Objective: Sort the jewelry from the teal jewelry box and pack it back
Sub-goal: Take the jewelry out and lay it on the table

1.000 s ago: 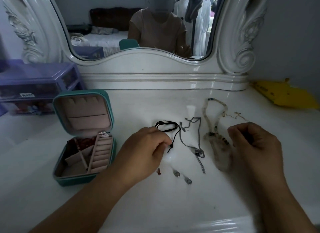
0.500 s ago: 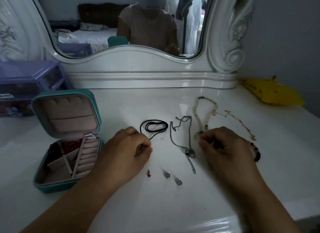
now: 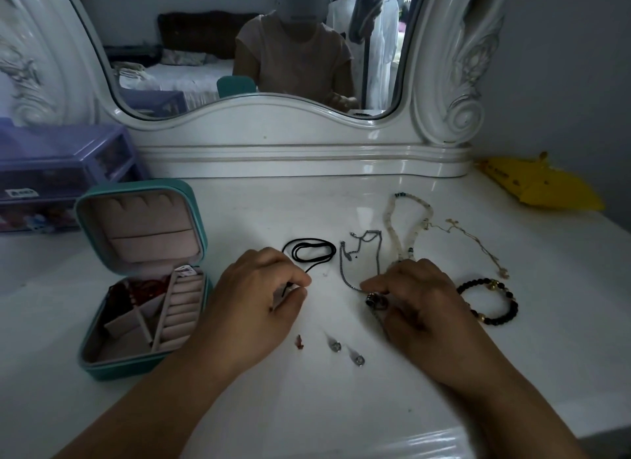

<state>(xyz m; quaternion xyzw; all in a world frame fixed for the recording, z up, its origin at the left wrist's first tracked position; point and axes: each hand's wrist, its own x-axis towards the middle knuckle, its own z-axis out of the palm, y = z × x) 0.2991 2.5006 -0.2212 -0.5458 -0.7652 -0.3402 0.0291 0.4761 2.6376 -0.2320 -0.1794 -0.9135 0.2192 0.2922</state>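
Note:
The teal jewelry box [image 3: 102, 366] stands open at the left, with red pieces in its back compartment. Jewelry lies spread on the white tabletop: a coiled black cord necklace [image 3: 312, 250], a silver chain [image 3: 362, 253], a pale bead necklace [image 3: 392, 226], a thin gold chain [image 3: 478, 243] and a black bead bracelet [image 3: 491, 301]. My left hand [image 3: 252, 308] pinches the black cord's end. My right hand [image 3: 420, 308] has its fingers curled on the silver chain's dark pendant [image 3: 374, 300]. Two small silver studs [image 3: 346, 352] and a tiny red piece [image 3: 299, 342] lie near the front.
A white carved mirror frame [image 3: 300, 151] runs along the back of the vanity. A purple plastic drawer unit [image 3: 58, 175] stands at the back left. A yellow object [image 3: 543, 185] lies at the back right. The glossy front edge [image 3: 375, 448] is near my forearms.
My right hand has slid left from the bead necklace to the silver chain's pendant, uncovering the black bead bracelet. My left hand keeps its pinch on the black cord.

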